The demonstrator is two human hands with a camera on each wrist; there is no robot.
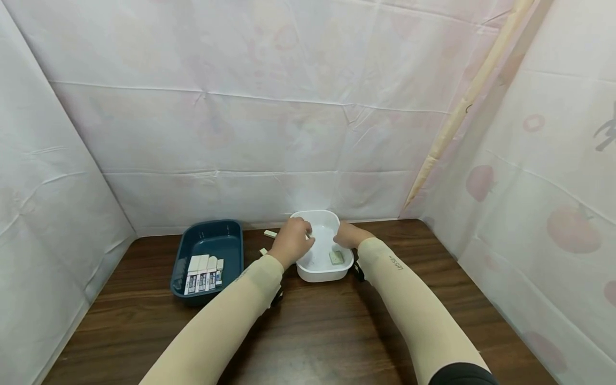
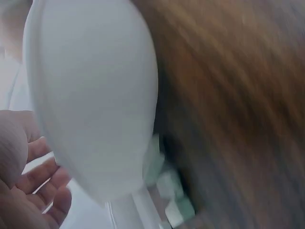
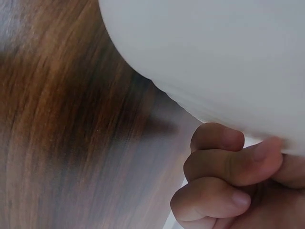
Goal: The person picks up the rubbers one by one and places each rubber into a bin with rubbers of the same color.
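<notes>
A white plastic tub [image 1: 320, 271] stands on the dark wooden table [image 1: 317, 331], with one pale green eraser [image 1: 336, 258] lying inside it. My left hand [image 1: 293, 239] grips the tub's left rim and my right hand [image 1: 347, 235] grips its right rim. In the left wrist view the tub's outer wall [image 2: 95, 95] fills the frame, with my fingers [image 2: 45, 183] beside it at the lower left. In the right wrist view my fingers [image 3: 224, 167] curl against the tub [image 3: 214, 57], just under its edge.
A dark blue tray [image 1: 212, 240] to the left of the tub holds several white erasers [image 1: 204, 272] in a row. Two loose erasers [image 1: 270, 233] [image 1: 263, 251] lie on the table between tray and tub. White sheeting walls in the table at the back and on both sides.
</notes>
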